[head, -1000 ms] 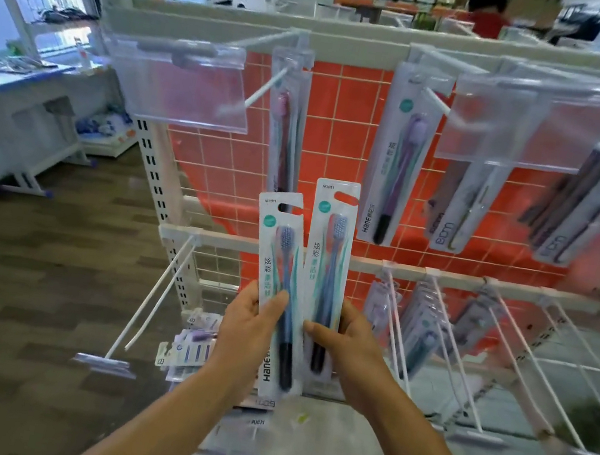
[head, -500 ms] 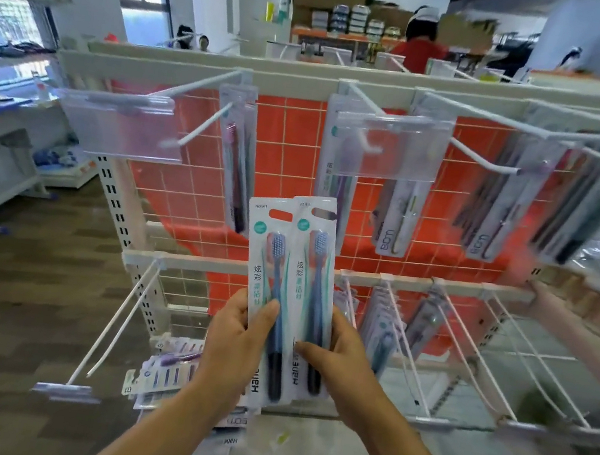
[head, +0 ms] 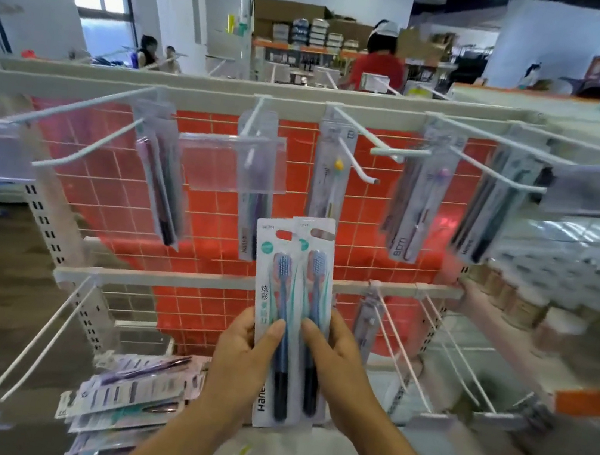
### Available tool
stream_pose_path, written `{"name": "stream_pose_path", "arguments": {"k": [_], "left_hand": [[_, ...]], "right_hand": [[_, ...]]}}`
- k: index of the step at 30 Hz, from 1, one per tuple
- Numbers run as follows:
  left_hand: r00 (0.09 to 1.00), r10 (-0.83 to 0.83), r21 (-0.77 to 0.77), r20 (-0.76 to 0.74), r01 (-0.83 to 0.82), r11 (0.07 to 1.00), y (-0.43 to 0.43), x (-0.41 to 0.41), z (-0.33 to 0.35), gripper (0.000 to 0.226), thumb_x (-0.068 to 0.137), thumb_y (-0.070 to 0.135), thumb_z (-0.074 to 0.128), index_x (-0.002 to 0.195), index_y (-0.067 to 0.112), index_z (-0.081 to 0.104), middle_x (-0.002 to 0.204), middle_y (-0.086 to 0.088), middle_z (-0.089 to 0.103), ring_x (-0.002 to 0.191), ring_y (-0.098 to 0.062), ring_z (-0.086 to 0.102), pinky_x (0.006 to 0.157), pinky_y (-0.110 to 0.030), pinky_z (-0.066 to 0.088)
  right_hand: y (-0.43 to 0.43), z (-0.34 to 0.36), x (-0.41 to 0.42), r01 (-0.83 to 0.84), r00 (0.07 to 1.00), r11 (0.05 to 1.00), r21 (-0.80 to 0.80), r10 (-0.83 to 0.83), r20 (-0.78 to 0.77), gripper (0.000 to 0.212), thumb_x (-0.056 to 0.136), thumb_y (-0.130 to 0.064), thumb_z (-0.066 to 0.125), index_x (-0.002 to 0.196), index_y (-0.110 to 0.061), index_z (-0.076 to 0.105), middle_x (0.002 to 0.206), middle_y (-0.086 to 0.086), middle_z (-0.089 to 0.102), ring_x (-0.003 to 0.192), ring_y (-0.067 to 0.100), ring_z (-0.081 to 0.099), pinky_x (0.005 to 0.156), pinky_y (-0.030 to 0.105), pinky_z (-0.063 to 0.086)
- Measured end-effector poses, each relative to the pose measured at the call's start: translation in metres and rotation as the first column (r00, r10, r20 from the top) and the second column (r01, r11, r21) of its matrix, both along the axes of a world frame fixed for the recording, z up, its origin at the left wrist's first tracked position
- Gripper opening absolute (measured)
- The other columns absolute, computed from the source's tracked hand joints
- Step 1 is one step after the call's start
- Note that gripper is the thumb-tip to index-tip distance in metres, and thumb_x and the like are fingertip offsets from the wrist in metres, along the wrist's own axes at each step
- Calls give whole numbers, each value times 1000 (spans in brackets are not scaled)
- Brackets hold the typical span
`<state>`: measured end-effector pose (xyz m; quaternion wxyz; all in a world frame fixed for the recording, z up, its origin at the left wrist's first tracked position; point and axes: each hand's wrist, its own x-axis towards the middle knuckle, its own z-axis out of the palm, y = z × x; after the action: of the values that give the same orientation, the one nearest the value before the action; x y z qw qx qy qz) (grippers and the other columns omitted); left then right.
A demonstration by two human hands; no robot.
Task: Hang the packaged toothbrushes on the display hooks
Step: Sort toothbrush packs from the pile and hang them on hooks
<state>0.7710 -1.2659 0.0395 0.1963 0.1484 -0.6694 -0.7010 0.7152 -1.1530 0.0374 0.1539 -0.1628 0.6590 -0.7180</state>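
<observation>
**Two toothbrush packs held up in front of the rack**

The grip of the left hand [head: 243, 352] is closed on the front toothbrush pack [head: 270, 293], with the thumb across its face and the fingers behind. The right hand [head: 336, 374] has the same grip on the rear toothbrush pack [head: 320, 266], thumb on the front near its right edge.

Both packs stand upright and overlap, the front one covering the left side of the rear one. Each shows a blue brush with a dark handle end. The front pack reads "炫彩" at mid-height and "Hane" along its foot, where the hand hides the rest.

Neither pack is on a hook; they are held before the lower rail [head: 164, 278] of the rack. Above, white hooks [head: 400, 153] carry more packs. A hanging pack [head: 407, 220] on the right bears a word like "Bom". A heap of packs [head: 130, 393] lies low on the left.
</observation>
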Motion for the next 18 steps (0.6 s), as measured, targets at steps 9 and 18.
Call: {"name": "stream_pose_path", "arguments": {"k": [9,18], "left_hand": [[997,-81,2,-3,81,997,52,-20,10,19,96,18,57,114,24,64,102,6,74,95,-10,70,80,-28,58],[995,-94,57,33,92,994,81,-46,17,14,97,19,56,102,27,66,91,11,75,85,-4,71,67,-16,54]], "right_hand": [[45,6,-17,111,993,994,-18,-112,-26,19,99,-25,51,115,-29,59,109,-5,71,100,9,68,88,33,56],[79,17,-34,160,987,985,-61,-161,-6,32,103,-14,37,105,-27,66,99,-4,73,91,6,69,72,17,53]]}}
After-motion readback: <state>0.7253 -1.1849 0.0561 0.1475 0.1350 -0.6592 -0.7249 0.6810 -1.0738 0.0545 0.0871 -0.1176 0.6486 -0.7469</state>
